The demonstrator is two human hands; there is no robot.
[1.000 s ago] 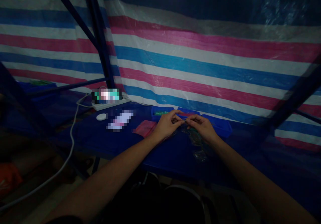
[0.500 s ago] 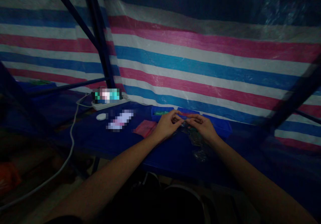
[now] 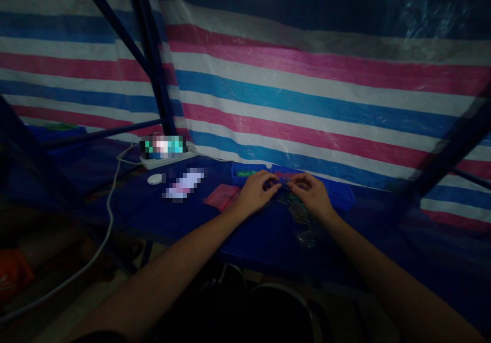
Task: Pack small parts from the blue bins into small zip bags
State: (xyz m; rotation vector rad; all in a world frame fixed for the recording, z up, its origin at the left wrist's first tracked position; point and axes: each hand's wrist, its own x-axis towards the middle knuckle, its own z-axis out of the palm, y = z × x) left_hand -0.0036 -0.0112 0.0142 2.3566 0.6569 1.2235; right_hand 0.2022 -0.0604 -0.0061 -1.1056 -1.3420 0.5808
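Observation:
My left hand (image 3: 259,191) and my right hand (image 3: 311,193) face each other over the blue table (image 3: 253,235). Both have thumb and fingers curled into a pinch. Whatever is between the fingertips is too small and dark to make out. Just below the right hand lie crumpled clear plastic bags (image 3: 306,238) with dark contents. A pink packet (image 3: 221,195) is left of the left hand. Behind the hands are blue trays (image 3: 337,193); one holds a green item (image 3: 245,173) and another something reddish (image 3: 286,176).
A white power strip (image 3: 169,158) with a blurred-out screen sits at the back left, its white cable (image 3: 111,205) hanging off. A white round disc (image 3: 155,179) lies nearby. Blue metal posts (image 3: 163,97) and a striped tarp (image 3: 307,87) border the table.
The fingertips of both hands have drawn slightly apart. My right hand's fingers have curled more. The bags and packet stay where they were.

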